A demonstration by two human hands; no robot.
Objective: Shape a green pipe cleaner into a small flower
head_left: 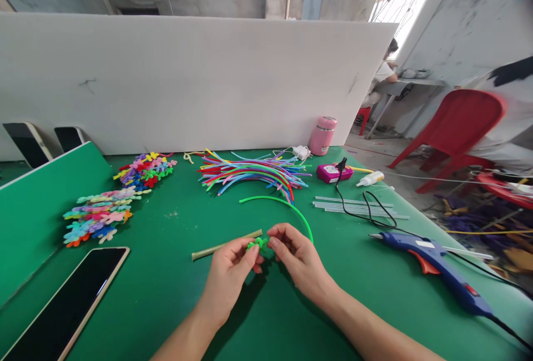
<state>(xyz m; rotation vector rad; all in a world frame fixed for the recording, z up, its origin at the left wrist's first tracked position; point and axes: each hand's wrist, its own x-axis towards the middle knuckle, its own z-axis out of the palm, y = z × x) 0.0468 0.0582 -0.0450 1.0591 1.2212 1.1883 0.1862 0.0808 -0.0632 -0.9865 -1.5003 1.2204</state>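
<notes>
My left hand (pixel 227 272) is closed, pinching a small looped shape of bright green pipe cleaner (pixel 258 244) between thumb and fingers. Close on its right side, my right hand (pixel 302 258) is also closed, thumb and fingertips pressed together at the edge of the green loops. A long green length (pixel 287 204) curves up and left from behind my right hand; its join to the loops is hidden. Beyond my left hand a tan stick (pixel 204 253) lies slantwise on the green table (pixel 166 294).
Loose coloured pipe cleaners (pixel 254 169) lie behind, with finished flower shapes (pixel 104 211) at left. A phone (pixel 70 305) lies front left. Clear sticks (pixel 350 205), a blue glue gun (pixel 433 261), its cord, a pink box (pixel 333 173) and a pink bottle (pixel 322 136) are right.
</notes>
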